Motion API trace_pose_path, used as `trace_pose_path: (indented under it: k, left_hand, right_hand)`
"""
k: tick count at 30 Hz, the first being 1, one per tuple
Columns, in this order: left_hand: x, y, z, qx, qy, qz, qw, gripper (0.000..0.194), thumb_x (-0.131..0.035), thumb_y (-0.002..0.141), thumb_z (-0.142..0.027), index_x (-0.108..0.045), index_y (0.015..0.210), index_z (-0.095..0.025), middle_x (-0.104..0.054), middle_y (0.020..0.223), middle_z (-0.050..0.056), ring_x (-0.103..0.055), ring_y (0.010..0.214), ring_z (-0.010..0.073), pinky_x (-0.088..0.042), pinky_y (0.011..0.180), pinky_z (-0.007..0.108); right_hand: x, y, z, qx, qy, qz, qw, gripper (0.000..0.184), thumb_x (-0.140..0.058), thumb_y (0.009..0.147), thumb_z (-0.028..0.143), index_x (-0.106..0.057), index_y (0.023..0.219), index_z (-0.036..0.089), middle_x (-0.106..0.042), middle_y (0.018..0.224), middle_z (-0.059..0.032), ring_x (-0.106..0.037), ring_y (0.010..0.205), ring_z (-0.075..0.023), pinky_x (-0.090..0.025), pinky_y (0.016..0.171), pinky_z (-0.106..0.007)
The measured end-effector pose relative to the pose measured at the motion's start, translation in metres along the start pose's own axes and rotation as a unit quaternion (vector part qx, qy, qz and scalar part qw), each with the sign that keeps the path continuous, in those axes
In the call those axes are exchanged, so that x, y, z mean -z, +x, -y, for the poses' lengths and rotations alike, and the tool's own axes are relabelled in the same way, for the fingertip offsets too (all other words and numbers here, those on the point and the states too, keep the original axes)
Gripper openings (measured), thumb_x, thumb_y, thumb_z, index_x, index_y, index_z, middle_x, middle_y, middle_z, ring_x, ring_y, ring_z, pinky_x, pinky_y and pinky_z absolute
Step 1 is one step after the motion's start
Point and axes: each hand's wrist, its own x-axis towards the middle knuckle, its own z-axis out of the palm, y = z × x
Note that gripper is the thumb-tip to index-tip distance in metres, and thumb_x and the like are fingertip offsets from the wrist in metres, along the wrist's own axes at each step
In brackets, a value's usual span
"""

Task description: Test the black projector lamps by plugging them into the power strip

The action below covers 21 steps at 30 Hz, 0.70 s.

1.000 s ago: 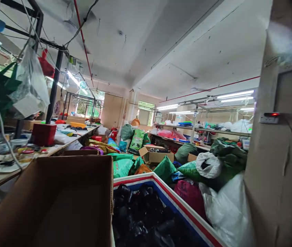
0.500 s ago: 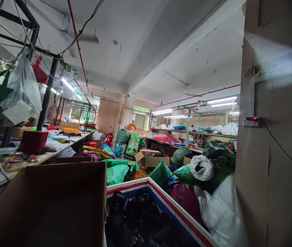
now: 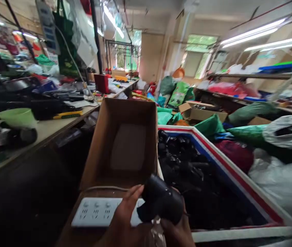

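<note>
Both of my hands meet at the bottom centre around a black rounded part (image 3: 161, 201). My left hand (image 3: 125, 219) has its fingers wrapped on the part's left side. My right hand (image 3: 178, 230) closes under it from the right, and a bit of clear plastic (image 3: 156, 228) shows between the hands. Just under them lies a white power strip (image 3: 97, 213) on the near edge of an open cardboard box (image 3: 121, 144) with a bare bottom. To the right stands a bin with a red, white and blue rim (image 3: 228, 168), full of similar black parts (image 3: 187, 161).
A long workbench (image 3: 58, 120) runs along the left with a green bowl (image 3: 17, 117), tools and a red box (image 3: 101, 83). Green sacks (image 3: 179, 94), a white bag (image 3: 284, 128) and another open carton (image 3: 199, 111) crowd the floor to the right. Shelving stands at far right.
The view has dropped from the ceiling and far room down to the box and bin. My hands, unseen before, now show at the bottom holding the black part.
</note>
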Motion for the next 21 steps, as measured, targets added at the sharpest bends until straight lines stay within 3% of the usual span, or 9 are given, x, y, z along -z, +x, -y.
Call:
trace_pose_path:
  k: [3,6,9,15,21]
  left_hand:
    - [-0.002,-0.001,0.002,-0.051,0.043,0.009,0.998,0.072,-0.071,0.069,-0.023,-0.035,0.132,-0.022,-0.050,0.129,0.013,-0.052,0.115,0.0266,-0.049,0.094,0.039]
    - [0.002,0.002,-0.004,-0.100,0.077,-0.016,0.992,0.068,-0.070,0.068,-0.021,-0.040,0.129,-0.019,-0.057,0.120,0.014,-0.056,0.108,0.0266,-0.051,0.089,0.040]
    - [0.008,0.006,-0.005,-0.140,0.081,-0.004,0.987,0.061,-0.066,0.069,-0.016,-0.043,0.126,-0.018,-0.060,0.116,0.013,-0.056,0.107,0.0255,-0.049,0.090,0.041]
    - [0.011,0.005,0.001,-0.126,0.052,0.017,0.991,0.051,-0.062,0.072,-0.012,-0.049,0.120,-0.020,-0.062,0.115,0.012,-0.058,0.104,0.0242,-0.046,0.089,0.043]
    - [0.005,0.005,-0.006,-0.131,0.041,-0.013,0.990,0.049,-0.069,0.071,-0.020,-0.050,0.116,-0.021,-0.065,0.105,0.009,-0.060,0.095,0.0230,-0.048,0.085,0.039]
  right_hand:
    - [0.010,0.008,-0.004,-0.035,0.032,-0.012,0.999,0.091,-0.081,0.056,0.036,-0.031,0.133,0.031,-0.055,0.124,-0.0062,-0.051,0.112,-0.0316,-0.039,0.096,-0.048]
    - [0.011,0.010,0.001,-0.049,0.095,0.019,0.994,0.100,-0.083,0.052,0.035,-0.027,0.134,0.029,-0.056,0.122,-0.0082,-0.050,0.112,-0.0341,-0.039,0.094,-0.050]
    - [0.008,0.007,0.006,-0.049,0.122,0.037,0.991,0.097,-0.083,0.052,0.036,-0.029,0.132,0.030,-0.053,0.126,-0.0072,-0.049,0.114,-0.0327,-0.039,0.095,-0.047]
    - [0.011,0.004,0.007,-0.064,0.056,0.022,0.996,0.099,-0.085,0.047,0.040,-0.032,0.129,0.031,-0.052,0.126,-0.0048,-0.046,0.116,-0.0320,-0.034,0.098,-0.046]
    - [0.009,0.003,0.005,-0.099,0.146,0.080,0.981,0.088,-0.079,0.052,0.045,-0.040,0.129,0.026,-0.057,0.122,-0.0079,-0.042,0.121,-0.0346,-0.035,0.098,-0.049]
